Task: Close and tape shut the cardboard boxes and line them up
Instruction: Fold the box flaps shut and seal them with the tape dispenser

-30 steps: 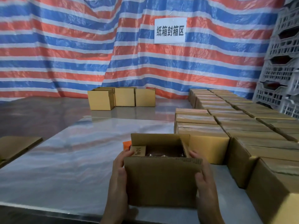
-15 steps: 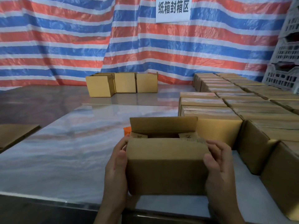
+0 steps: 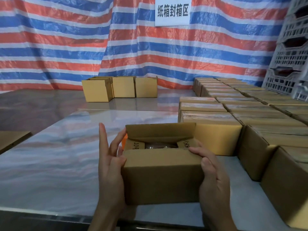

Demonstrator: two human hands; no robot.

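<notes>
Fingers [image 3: 102, 137]: left hand [image 3: 109, 165] splayed straight against cardboard box [image 3: 163, 182] left side; right hand [image 3: 213, 174] curled over near flap [image 3: 158, 156]. Box sits at near table [image 3: 50, 164] edge. Step: closing flaps. Next: upright far flap [image 3: 160, 130] likely needs folding down.

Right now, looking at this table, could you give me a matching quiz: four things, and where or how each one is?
1 nearest box
2 three far boxes
3 taped boxes
4 white sign

A hangs on the striped tarp
B top flaps open
C in rows on the right
D back, left of centre

Pairs: 1-B, 2-D, 3-C, 4-A
</notes>
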